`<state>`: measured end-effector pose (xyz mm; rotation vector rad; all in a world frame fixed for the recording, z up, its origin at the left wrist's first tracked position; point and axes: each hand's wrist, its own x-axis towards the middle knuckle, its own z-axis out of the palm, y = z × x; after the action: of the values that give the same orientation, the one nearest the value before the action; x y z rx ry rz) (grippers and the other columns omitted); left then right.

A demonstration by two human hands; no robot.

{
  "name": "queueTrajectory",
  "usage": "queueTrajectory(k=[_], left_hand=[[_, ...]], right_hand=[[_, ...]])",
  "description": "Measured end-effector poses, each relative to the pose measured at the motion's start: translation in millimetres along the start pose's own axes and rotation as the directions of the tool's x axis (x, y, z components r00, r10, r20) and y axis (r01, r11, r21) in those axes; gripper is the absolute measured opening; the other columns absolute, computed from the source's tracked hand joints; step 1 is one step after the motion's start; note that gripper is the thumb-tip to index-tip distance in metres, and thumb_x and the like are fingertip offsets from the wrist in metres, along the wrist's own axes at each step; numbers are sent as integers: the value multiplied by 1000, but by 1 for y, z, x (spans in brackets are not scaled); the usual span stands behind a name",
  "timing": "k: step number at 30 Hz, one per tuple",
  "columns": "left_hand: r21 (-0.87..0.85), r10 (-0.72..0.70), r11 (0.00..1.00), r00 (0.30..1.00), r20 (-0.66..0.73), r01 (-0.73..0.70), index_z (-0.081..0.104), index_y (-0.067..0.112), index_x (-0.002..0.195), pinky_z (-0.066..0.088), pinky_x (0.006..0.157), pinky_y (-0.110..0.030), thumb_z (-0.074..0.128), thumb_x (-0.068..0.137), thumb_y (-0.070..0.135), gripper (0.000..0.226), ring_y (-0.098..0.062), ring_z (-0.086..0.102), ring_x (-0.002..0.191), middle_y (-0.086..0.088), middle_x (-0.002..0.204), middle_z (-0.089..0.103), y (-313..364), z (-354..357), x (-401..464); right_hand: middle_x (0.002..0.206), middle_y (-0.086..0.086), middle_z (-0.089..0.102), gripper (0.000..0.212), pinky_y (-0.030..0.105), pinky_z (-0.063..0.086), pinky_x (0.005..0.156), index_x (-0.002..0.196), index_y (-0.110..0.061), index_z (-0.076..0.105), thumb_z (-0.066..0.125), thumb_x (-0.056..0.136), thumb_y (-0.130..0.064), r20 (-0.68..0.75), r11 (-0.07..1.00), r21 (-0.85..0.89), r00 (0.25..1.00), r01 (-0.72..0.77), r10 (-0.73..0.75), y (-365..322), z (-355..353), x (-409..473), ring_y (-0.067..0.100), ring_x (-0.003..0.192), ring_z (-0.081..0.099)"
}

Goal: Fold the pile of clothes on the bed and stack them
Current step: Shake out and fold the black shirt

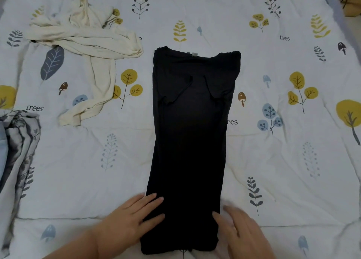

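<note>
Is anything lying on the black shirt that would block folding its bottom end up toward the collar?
Nothing visible does. The black shirt lies bare; the cream garment sits apart at upper left, and both hands rest at its bottom edges.

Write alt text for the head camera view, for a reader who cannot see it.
A black shirt, sides and sleeves folded in to a long strip, lies on a leaf-print bedcover, with the left hand and right hand flat at its near end. A crumpled cream garment lies far left; grey patterned fabric is bunched at the left edge.
</note>
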<state>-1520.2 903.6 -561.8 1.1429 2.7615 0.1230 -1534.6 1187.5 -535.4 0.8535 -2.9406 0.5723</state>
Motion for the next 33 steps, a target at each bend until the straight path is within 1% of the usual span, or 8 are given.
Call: queueTrajectory(k=[3,10,12,14,17,21,27,33], left_hand=[[-23,-26,999,1000,-8,26,71,33,106,54,86,-40,15,101,14,59,-28,62,110,-10,120,64,6,5,4],[-278,-24,958,983,179,75,73,43,85,54,80,-19,63,54,41,32,-9,66,101,6,111,69,0,-23,16],[-435,-121,878,972,199,198,73,38,82,48,82,-7,75,50,38,32,6,64,98,13,116,65,-7,-35,22],[-666,-295,665,938,182,338,73,26,95,43,90,-7,71,69,26,26,12,57,104,23,128,56,-18,-46,31],[-922,-475,171,849,231,347,73,15,88,49,84,-19,61,87,14,12,-4,66,93,7,101,71,-38,-65,54],[-943,-630,-283,707,322,177,72,15,65,51,61,-16,68,67,25,11,-9,65,66,0,68,68,-86,-92,100],[-962,-732,-261,633,250,77,62,16,109,51,60,-16,49,94,22,21,-8,69,82,4,92,73,-171,-111,184],[-990,-853,-60,508,117,128,59,21,97,54,71,-25,54,93,23,6,-13,65,89,1,98,67,-245,-116,246]], right_hand=[[113,19,66,37,35,39,97,113,-21,49,16,101,-9,95,966,-217,988,138,-119,21,20,-1,31,106,61],[100,-2,73,53,30,34,104,71,-29,74,30,99,-17,260,976,-1,942,220,-212,18,20,25,17,99,68],[95,-14,72,20,17,27,105,67,-28,74,61,80,-18,252,989,65,957,133,-145,19,15,35,4,105,63],[89,-30,68,26,5,30,98,80,-27,77,75,63,-8,266,964,231,962,-133,69,23,9,49,-12,113,51],[69,-28,64,60,4,42,70,83,-56,65,64,82,4,421,596,595,840,-540,341,26,-13,77,-11,75,59],[93,-7,74,33,11,50,70,90,-34,73,53,90,-7,371,249,821,811,-514,453,45,-40,141,3,86,68],[99,-1,71,16,33,53,84,94,-26,66,50,94,-29,251,228,847,739,-481,625,89,-42,249,15,95,67],[106,8,67,21,39,52,91,99,-13,64,50,95,-28,186,235,861,709,-451,681,130,-30,342,21,99,64]])
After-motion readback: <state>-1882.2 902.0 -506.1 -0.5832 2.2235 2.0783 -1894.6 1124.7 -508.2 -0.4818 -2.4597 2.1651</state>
